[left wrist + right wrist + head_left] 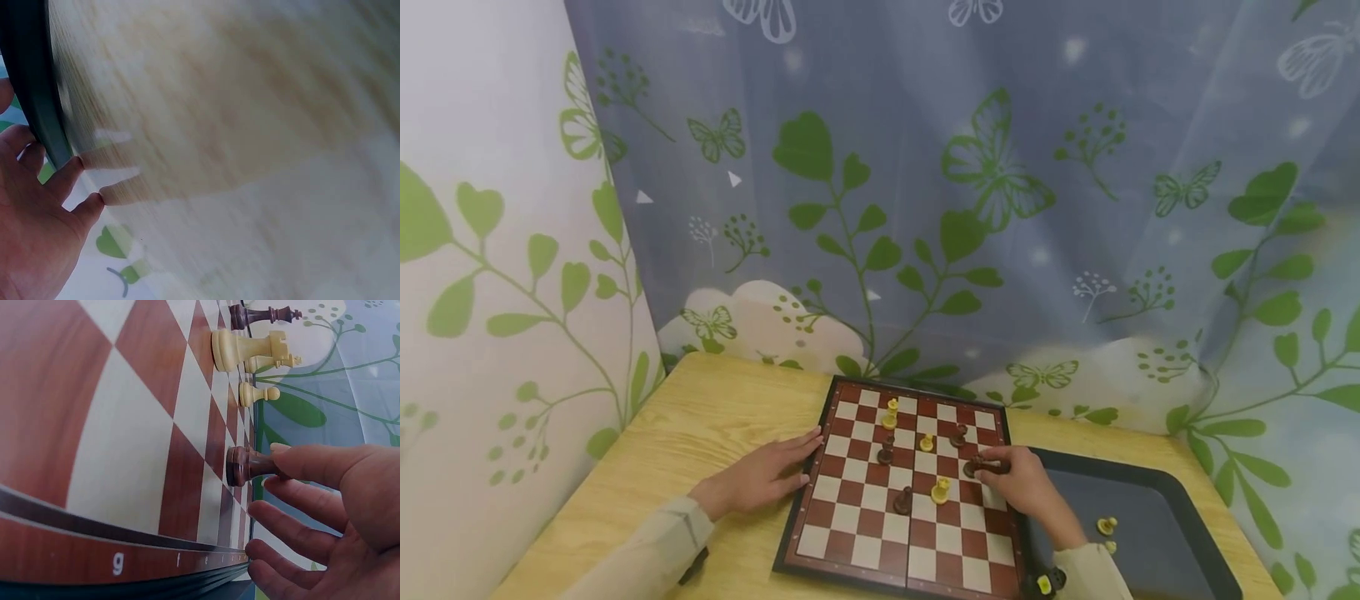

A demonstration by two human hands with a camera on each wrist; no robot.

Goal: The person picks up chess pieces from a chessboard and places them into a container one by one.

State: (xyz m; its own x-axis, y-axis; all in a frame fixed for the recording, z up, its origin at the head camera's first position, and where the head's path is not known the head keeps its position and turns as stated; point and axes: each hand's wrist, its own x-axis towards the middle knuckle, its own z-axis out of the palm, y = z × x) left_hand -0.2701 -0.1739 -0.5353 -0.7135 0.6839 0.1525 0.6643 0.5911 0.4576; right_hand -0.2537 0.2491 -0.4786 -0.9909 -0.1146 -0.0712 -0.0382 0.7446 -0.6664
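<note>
My right hand is over the right side of a chessboard, thumb and forefinger pinching a dark brown chess piece. Those fingers hide its top, so its kind is unclear; the base is on or just above the squares. My left hand rests on the table, fingertips touching the board's left edge. Cream pieces on the board include a rook, a king and a pawn. A dark king and two more dark pieces stand around them.
Right of the board lies a black tray, partly behind my right forearm, with small cream pieces in it. The wooden table meets a leaf-patterned curtain at the back. A dark object is beside my left sleeve.
</note>
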